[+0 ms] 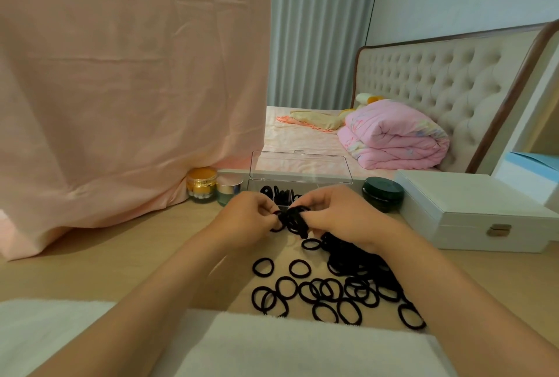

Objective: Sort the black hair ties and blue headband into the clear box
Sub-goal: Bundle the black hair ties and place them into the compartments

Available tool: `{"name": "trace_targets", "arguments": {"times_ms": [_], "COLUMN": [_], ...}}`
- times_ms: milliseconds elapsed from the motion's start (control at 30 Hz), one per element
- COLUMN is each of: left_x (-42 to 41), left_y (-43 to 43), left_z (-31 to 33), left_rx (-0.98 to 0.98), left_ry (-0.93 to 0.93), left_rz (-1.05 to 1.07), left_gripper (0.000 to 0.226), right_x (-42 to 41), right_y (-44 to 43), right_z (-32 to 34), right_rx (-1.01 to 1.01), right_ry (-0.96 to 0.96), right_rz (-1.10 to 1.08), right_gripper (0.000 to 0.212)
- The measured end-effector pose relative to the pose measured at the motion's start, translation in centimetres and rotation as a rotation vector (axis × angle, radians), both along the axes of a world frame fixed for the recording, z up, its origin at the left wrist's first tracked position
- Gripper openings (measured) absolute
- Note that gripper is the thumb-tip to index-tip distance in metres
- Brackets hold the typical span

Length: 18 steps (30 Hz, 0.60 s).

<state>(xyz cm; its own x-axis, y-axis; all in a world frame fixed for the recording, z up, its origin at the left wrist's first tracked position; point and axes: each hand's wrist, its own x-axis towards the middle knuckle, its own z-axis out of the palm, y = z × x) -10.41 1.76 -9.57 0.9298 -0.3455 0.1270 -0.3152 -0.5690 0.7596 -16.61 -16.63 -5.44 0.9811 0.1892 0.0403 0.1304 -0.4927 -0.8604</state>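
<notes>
My left hand and right hand both pinch one bunch of black hair ties between them. The clear box lies open just beyond, at twelve o'clock, with loose ties on the bench at five.

hair ties: black, plain. clear box: colourless. tabletop: light wood. drape: pale pink. gold jar: gold/amber. green jar: pale green w/ silver lid. tin: dk green. case: white, brass-col. latch. quilt: pink, faint pastel print. headboard: beige, tufted diamond ptn, brown trim. curtain: grey-blue.
</notes>
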Motion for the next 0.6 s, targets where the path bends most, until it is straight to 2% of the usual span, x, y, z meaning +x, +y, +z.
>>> {"name": "trace_targets", "arguments": {"times_ms": [67, 167, 300, 367, 467, 600], "left_x": [-0.2, -0.6, -0.6, -0.6, -0.5, 0.0], "left_y": [-0.1, -0.2, -0.1, 0.0, 0.1, 0.7], "left_z": [0.1, 0.5, 0.9, 0.8, 0.5, 0.4], "left_rx": [-0.168, -0.416, -0.556, -0.569, -0.479, -0.54], "left_ry": [0.135, 0.4, 0.593, 0.618, 0.53, 0.545], "left_rz": [-0.016, -0.126, -0.209, -0.249, -0.244, -0.17], "left_gripper": [0.006, 0.014, 0.025, 0.035, 0.032, 0.021], "right_x": [0.0, 0.5, 1.0, 1.2, 1.2, 0.9], "right_y": [0.3, 0.6, 0.8, 1.1, 1.4, 0.8], "right_z": [-0.2, -0.8, -1.7, -2.0, -1.9, -1.4], "right_rx": [0.118, 0.098, 0.074, 0.039, 0.037, 0.242], "right_ry": [0.06, 0.06, 0.024, -0.002, 0.006, 0.134], "right_rz": [-0.004, -0.103, -0.251, -0.295, -0.297, -0.227], "right_gripper": [0.014, 0.013, 0.012, 0.011, 0.012, 0.02]}}
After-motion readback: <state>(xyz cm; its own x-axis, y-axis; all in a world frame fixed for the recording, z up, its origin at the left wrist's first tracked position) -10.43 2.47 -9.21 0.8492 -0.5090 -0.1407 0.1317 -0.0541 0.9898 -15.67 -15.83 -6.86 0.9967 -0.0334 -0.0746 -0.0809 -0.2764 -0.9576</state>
